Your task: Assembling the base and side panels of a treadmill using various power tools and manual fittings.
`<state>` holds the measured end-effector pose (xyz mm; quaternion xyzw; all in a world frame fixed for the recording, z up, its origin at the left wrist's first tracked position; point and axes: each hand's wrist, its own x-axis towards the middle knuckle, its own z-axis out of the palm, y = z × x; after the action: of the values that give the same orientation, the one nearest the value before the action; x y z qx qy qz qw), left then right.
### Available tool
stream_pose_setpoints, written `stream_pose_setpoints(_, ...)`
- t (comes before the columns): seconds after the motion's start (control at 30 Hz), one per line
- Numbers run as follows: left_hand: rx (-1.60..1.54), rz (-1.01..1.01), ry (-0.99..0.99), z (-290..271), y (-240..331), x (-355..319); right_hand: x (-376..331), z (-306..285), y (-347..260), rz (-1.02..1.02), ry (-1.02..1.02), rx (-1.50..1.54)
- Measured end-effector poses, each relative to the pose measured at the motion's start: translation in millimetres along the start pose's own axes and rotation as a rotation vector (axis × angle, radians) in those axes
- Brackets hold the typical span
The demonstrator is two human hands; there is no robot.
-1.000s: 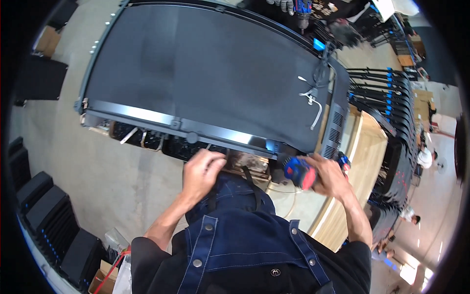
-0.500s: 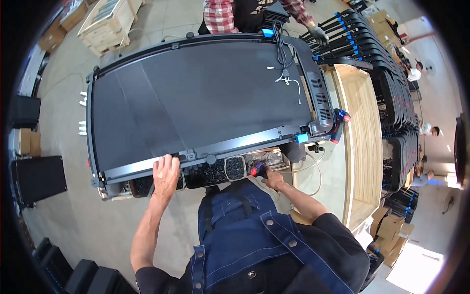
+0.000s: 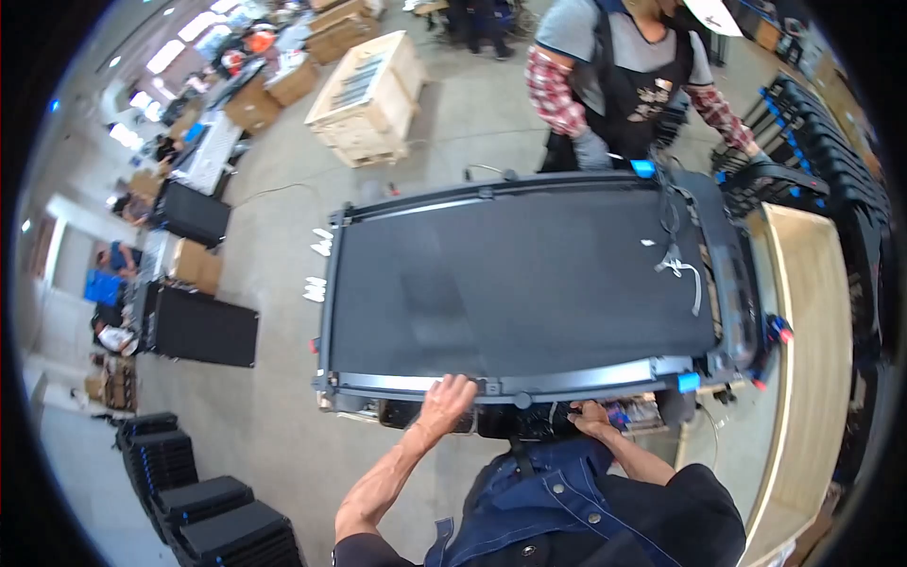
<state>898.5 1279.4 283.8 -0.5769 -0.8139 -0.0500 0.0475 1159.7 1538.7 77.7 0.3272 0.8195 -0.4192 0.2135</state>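
Observation:
A big black treadmill point(image 3: 529, 283) lies flat in front of me, its near rail point(image 3: 567, 380) just above my apron. My left hand point(image 3: 442, 399) grips that near rail, fingers curled over its edge. My right hand point(image 3: 590, 416) is lower, under the rail among wires and parts of the open motor bay. It is partly hidden, so I cannot tell whether it holds anything. A white cable point(image 3: 680, 269) lies on the belt at the right. A blue cap point(image 3: 689, 382) marks the near right corner.
A co-worker point(image 3: 624, 85) in plaid sleeves and a black apron stands at the treadmill's far edge. A long wooden bench point(image 3: 803, 359) runs along the right. A wooden crate point(image 3: 373, 94) stands at the back left. Black panels point(image 3: 217, 515) are stacked at the lower left.
My view has lifted and now takes in the whole treadmill and the co-worker. My left hand stays on the near rail. The red and blue tool seen in my right hand earlier no longer shows.

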Motion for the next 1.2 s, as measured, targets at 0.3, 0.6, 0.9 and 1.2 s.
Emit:
stream_pose_setpoints(0.3,-0.042,0.074,-0.122,-181,7,18,149,-11,-149,-0.533,-0.528,-0.230)
stream_pose_setpoints(0.6,0.236,-0.087,0.456,-354,25,-64,190,20,-375,-0.929,-0.743,-0.367)
stream_pose_setpoints(0.9,0.469,-0.098,0.789,-394,-16,-248,126,162,-536,-1.079,-0.998,-0.455)
stream_pose_setpoints(1.2,0.649,-0.126,0.889,-457,-108,-519,0,418,-636,-0.948,-1.401,-0.571)
